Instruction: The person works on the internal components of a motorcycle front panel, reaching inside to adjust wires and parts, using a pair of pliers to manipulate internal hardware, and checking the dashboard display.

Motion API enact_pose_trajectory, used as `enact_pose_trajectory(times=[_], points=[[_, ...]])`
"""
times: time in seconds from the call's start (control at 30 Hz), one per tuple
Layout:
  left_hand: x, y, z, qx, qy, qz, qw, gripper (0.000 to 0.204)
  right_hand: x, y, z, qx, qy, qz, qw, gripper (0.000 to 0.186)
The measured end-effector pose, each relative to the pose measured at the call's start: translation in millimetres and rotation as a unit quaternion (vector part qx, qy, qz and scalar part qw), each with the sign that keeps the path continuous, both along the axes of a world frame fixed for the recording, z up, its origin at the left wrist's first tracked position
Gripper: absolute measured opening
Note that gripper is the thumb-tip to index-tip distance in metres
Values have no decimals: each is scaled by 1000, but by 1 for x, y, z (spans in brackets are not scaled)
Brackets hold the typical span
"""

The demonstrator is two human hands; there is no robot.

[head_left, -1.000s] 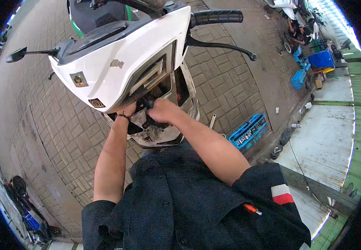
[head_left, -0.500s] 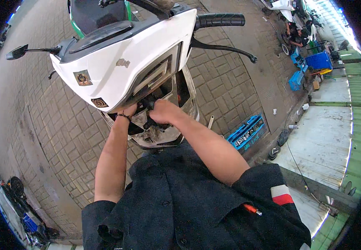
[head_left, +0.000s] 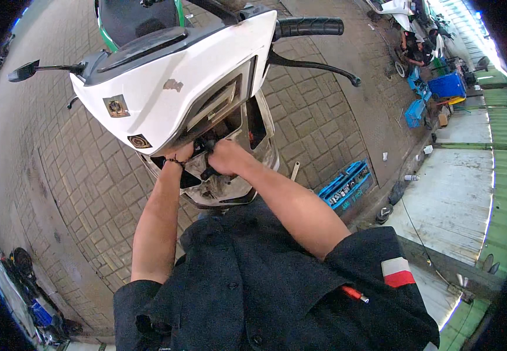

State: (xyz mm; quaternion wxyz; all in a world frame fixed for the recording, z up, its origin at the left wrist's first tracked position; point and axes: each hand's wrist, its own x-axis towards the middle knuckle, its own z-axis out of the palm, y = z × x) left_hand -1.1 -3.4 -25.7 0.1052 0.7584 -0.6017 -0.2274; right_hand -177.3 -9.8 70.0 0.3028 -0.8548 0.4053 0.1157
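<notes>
1. A person in a dark short-sleeved shirt [head_left: 218,275] leaned over the front of a white scooter [head_left: 142,93], seen from above, on brick paving [head_left: 309,114]. Both bare forearms stretched forward into an opening below the scooter's upper white panel.

2. A small black part [head_left: 206,145] sat in that opening, between the two hands. It lay just left of the right hand [head_left: 228,157] and to the right of the left hand [head_left: 184,153]. The right hand was the nearer, seeming to touch it. The part's long axis could not be told, because the hands and shadow covered much of it.

3. The right hand's grip looked curled, knuckles upward, but its fingertips were hidden; how tightly it was closed, and on what, could not be told.

4. The left hand, with a dark bracelet [head_left: 174,161] at its wrist, reached partly beneath the panel's edge. Its grip was mostly out of sight, so its state could not be told.

5. To the right, an open blue toolbox [head_left: 356,193] with tools inside rested on the ground.
</notes>
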Motion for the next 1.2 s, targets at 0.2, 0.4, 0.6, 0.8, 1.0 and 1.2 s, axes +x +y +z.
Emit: enact_pose_trajectory(times=[0.2,0.4,0.6,0.8,1.0,1.2], points=[[-3,1,4,-6,-37,-4,999,52,0,0,4,12,-18,-35,999,19],[12,1,0,-12,32,-31,999,50,2,4,40,71,-20,-136,988,24],[6,4,7,78,-41,-36,995,51,-33,15,45,59,1,-66,996,30],[-25,6,70,97,-60,-35,993,58,-88,17,25,-121,-76,95,985,38],[7,9,13,92,-79,-90,988,41,-86,31,5,-119,-103,126,979,40],[-1,3,36,106,-12,-90,990,38,-99,28,-4,-143,-134,149,969,40]])
